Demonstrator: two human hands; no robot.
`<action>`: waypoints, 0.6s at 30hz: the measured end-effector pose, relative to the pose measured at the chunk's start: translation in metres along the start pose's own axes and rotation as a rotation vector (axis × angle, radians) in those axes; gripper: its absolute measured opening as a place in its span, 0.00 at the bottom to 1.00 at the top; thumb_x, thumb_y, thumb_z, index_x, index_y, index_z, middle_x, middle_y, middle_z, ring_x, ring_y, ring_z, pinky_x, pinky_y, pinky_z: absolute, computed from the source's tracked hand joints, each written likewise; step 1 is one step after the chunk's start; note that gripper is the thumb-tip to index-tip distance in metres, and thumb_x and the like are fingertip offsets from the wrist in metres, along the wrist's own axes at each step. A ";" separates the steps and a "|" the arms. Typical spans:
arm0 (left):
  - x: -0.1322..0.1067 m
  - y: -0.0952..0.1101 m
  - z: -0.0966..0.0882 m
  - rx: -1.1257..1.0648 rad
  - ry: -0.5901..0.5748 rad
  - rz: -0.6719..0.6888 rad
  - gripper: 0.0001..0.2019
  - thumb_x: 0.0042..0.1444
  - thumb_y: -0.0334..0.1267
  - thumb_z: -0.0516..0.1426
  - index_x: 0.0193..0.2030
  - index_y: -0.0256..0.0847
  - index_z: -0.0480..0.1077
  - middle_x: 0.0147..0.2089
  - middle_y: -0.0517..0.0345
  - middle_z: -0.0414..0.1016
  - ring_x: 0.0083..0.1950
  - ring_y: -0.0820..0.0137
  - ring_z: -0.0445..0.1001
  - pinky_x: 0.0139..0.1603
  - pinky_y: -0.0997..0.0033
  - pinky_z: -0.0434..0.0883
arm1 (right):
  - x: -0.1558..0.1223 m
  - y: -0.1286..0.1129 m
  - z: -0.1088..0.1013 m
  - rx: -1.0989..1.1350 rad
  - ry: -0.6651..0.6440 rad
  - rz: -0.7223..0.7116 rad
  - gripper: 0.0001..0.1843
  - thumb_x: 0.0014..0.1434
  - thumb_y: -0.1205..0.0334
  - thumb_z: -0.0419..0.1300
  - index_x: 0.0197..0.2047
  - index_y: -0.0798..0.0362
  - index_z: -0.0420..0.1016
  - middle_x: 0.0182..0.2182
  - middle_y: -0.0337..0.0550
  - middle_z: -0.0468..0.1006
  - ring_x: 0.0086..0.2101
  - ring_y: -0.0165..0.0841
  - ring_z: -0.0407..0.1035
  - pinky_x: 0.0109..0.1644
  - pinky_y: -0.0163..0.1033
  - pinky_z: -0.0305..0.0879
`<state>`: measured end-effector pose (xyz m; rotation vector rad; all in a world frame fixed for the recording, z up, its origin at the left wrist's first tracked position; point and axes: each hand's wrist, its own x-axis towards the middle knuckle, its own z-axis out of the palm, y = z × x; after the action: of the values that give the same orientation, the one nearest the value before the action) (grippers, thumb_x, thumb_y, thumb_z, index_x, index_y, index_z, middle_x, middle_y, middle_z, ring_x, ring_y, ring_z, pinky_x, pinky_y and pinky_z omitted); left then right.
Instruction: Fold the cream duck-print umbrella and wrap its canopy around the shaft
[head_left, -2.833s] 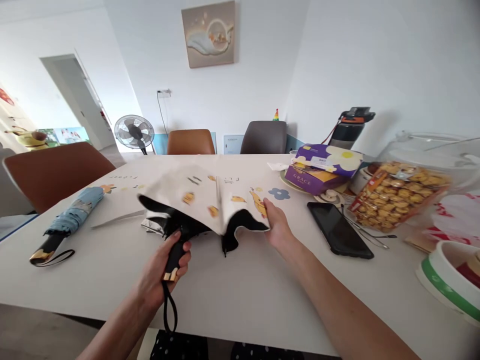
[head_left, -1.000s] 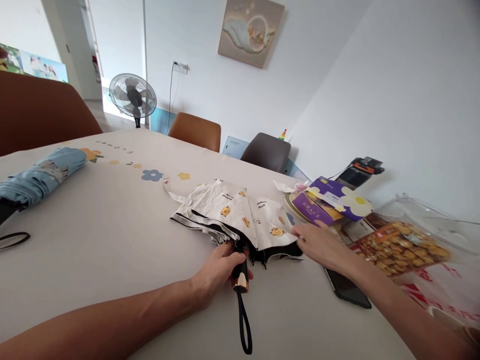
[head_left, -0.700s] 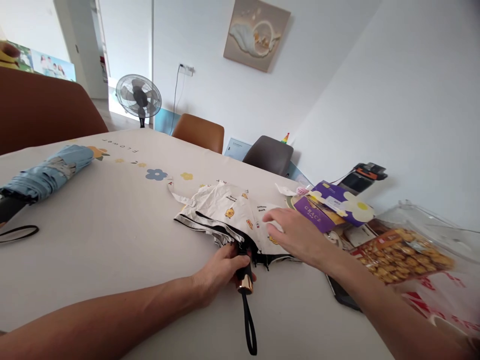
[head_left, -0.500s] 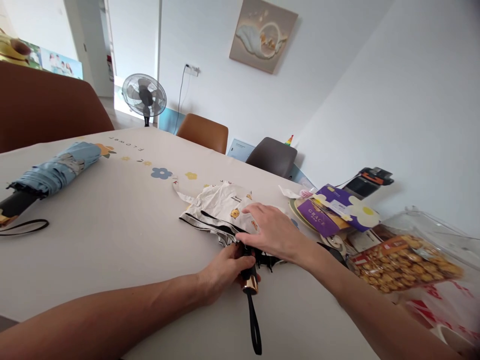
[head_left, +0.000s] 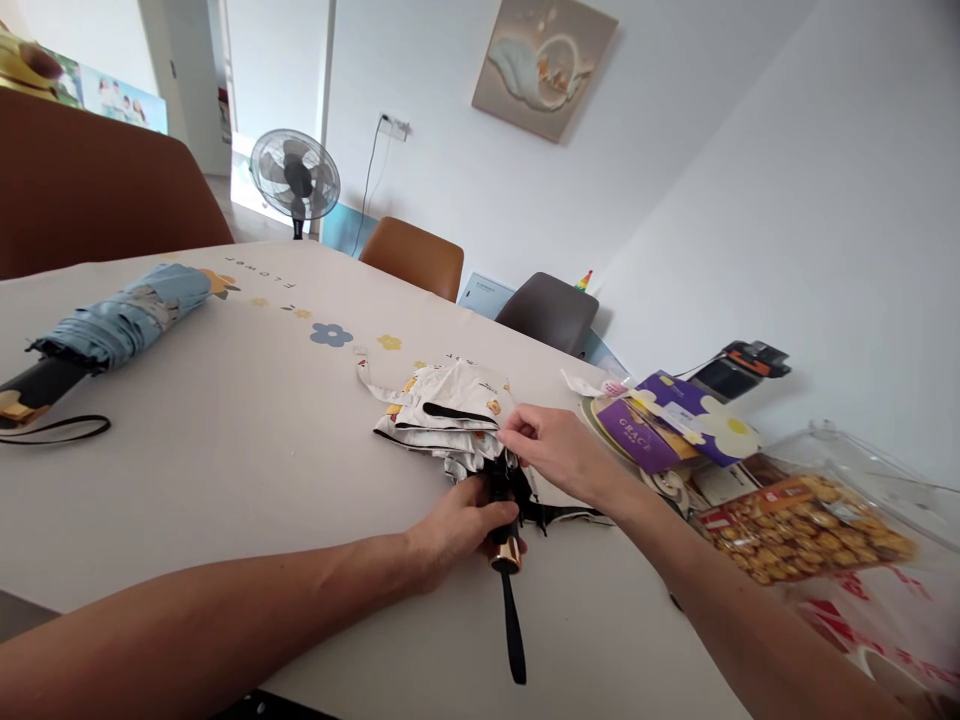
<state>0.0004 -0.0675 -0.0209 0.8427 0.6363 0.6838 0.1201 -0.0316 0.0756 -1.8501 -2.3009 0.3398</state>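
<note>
A collapsed white umbrella (head_left: 442, 415) with yellow duck prints and a black lining lies on the white table (head_left: 247, 460). My left hand (head_left: 461, 520) is wrapped round its black handle, whose gold end cap and black wrist strap (head_left: 512, 625) trail toward me. My right hand (head_left: 551, 450) pinches a fold of the white canopy just above the handle. The canopy folds are bunched up and lie flat toward the far side.
A folded light-blue umbrella (head_left: 112, 325) with a black strap lies at the left. At the right sit a purple box (head_left: 664, 425), a bag of snacks (head_left: 802, 525) and a black bottle (head_left: 739, 365). Chairs (head_left: 412, 257) and a fan (head_left: 295, 180) stand beyond the table.
The umbrella was half open in the air, then laid down on the table. My right hand swept leftward over the canopy, folding it in, and now pinches a fold near the handle.
</note>
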 end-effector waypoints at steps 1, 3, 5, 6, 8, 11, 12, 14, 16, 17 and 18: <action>0.000 0.000 0.000 0.001 0.004 -0.003 0.08 0.54 0.34 0.52 0.41 0.36 0.61 0.33 0.57 0.67 0.33 0.68 0.75 0.28 0.72 0.66 | -0.001 0.002 -0.001 0.047 -0.017 0.006 0.09 0.55 0.60 0.51 0.25 0.52 0.67 0.21 0.36 0.73 0.24 0.29 0.66 0.27 0.34 0.57; 0.000 0.001 0.000 -0.008 0.018 -0.013 0.08 0.54 0.34 0.52 0.41 0.36 0.62 0.33 0.57 0.67 0.32 0.68 0.75 0.28 0.73 0.66 | -0.002 0.005 -0.001 0.137 -0.026 0.020 0.10 0.55 0.59 0.52 0.25 0.53 0.68 0.20 0.36 0.72 0.23 0.30 0.67 0.28 0.34 0.59; 0.000 0.000 0.000 -0.032 0.034 -0.020 0.09 0.54 0.35 0.52 0.42 0.36 0.62 0.33 0.56 0.67 0.31 0.68 0.75 0.27 0.72 0.66 | -0.003 0.010 0.000 0.233 0.027 0.035 0.10 0.55 0.58 0.53 0.26 0.53 0.68 0.19 0.36 0.72 0.23 0.30 0.69 0.28 0.34 0.61; 0.001 0.000 0.000 -0.047 0.041 -0.026 0.10 0.54 0.36 0.52 0.42 0.36 0.62 0.32 0.56 0.67 0.30 0.67 0.74 0.26 0.72 0.66 | -0.003 0.013 0.000 0.288 0.071 0.040 0.11 0.55 0.58 0.54 0.26 0.53 0.68 0.19 0.36 0.72 0.23 0.29 0.69 0.29 0.34 0.63; 0.002 0.000 0.000 -0.084 0.054 -0.035 0.11 0.55 0.39 0.51 0.42 0.35 0.62 0.30 0.55 0.68 0.30 0.66 0.74 0.25 0.72 0.66 | -0.003 0.017 0.001 0.410 0.162 0.051 0.11 0.55 0.56 0.55 0.26 0.54 0.68 0.20 0.36 0.72 0.22 0.29 0.70 0.29 0.35 0.65; 0.004 0.000 -0.001 -0.153 0.065 -0.056 0.12 0.57 0.41 0.49 0.41 0.34 0.63 0.29 0.54 0.68 0.29 0.64 0.75 0.25 0.71 0.66 | 0.000 0.017 0.003 0.602 0.261 0.079 0.12 0.53 0.54 0.58 0.26 0.55 0.68 0.19 0.36 0.71 0.20 0.30 0.69 0.28 0.37 0.68; 0.003 0.001 -0.001 -0.165 0.056 -0.063 0.12 0.57 0.41 0.49 0.41 0.34 0.63 0.28 0.53 0.68 0.29 0.65 0.75 0.25 0.72 0.66 | 0.001 0.015 0.004 0.661 0.285 0.085 0.12 0.53 0.54 0.58 0.26 0.55 0.67 0.19 0.36 0.70 0.20 0.30 0.69 0.28 0.37 0.69; 0.002 0.002 -0.003 -0.177 0.026 -0.070 0.13 0.56 0.41 0.49 0.40 0.33 0.64 0.28 0.52 0.69 0.28 0.66 0.74 0.25 0.73 0.65 | 0.004 0.010 0.007 0.743 0.332 0.084 0.12 0.53 0.55 0.58 0.25 0.55 0.67 0.18 0.36 0.70 0.19 0.30 0.69 0.27 0.37 0.69; 0.001 0.003 -0.004 -0.216 -0.006 -0.055 0.14 0.55 0.43 0.50 0.39 0.33 0.65 0.30 0.51 0.70 0.29 0.65 0.75 0.25 0.72 0.65 | 0.005 0.005 0.009 0.710 0.338 0.053 0.09 0.52 0.59 0.57 0.24 0.54 0.66 0.17 0.35 0.69 0.19 0.29 0.68 0.27 0.36 0.67; 0.001 0.003 -0.005 -0.249 -0.020 -0.045 0.15 0.55 0.45 0.51 0.39 0.34 0.66 0.32 0.50 0.71 0.30 0.64 0.75 0.26 0.71 0.66 | 0.005 0.004 0.010 0.648 0.316 0.032 0.08 0.51 0.62 0.56 0.23 0.54 0.65 0.17 0.34 0.68 0.19 0.29 0.68 0.27 0.34 0.66; 0.000 0.004 -0.005 -0.286 -0.032 -0.038 0.15 0.55 0.46 0.51 0.40 0.34 0.66 0.35 0.50 0.71 0.32 0.62 0.75 0.27 0.69 0.67 | 0.004 0.004 0.010 0.573 0.287 0.016 0.07 0.50 0.64 0.55 0.22 0.54 0.64 0.15 0.34 0.68 0.19 0.28 0.67 0.26 0.33 0.63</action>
<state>-0.0042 -0.0633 -0.0207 0.5737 0.5098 0.7057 0.1202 -0.0271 0.0648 -1.5107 -1.7592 0.6132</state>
